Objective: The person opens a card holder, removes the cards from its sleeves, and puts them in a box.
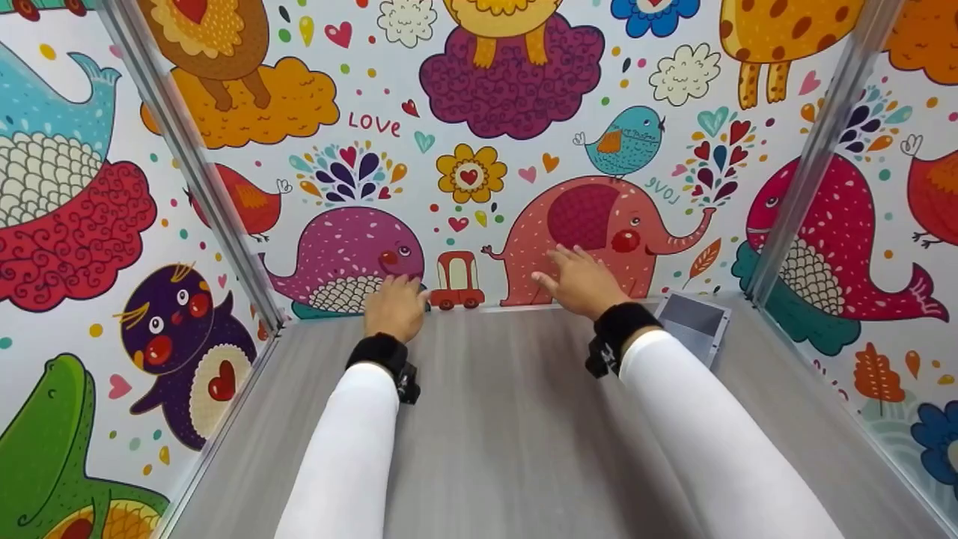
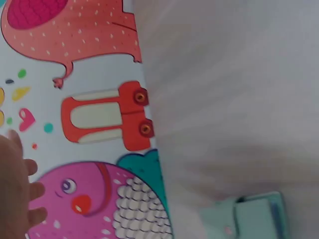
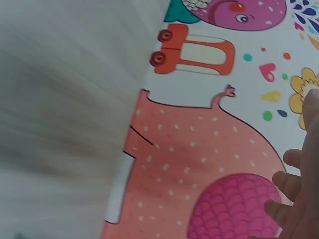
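Observation:
My left hand (image 1: 397,307) is over the far part of the grey tabletop (image 1: 479,419), in front of the printed purple whale. It holds nothing, and its fingers are extended. Further right, my right hand (image 1: 587,281) reaches forward in front of the printed elephant, fingers spread and nothing in them. Each wrist view shows only part of its hand, at the left edge for the left hand (image 2: 17,189) and at the right edge for the right hand (image 3: 299,189). Whether either hand touches the wall cannot be told.
A grey open-topped box (image 1: 692,322) stands at the back right corner, partly behind the right forearm. A pale teal, box-like thing (image 2: 256,219), blurred, lies low in the left wrist view. Printed walls (image 1: 479,224) with metal corner posts (image 1: 194,165) enclose the table.

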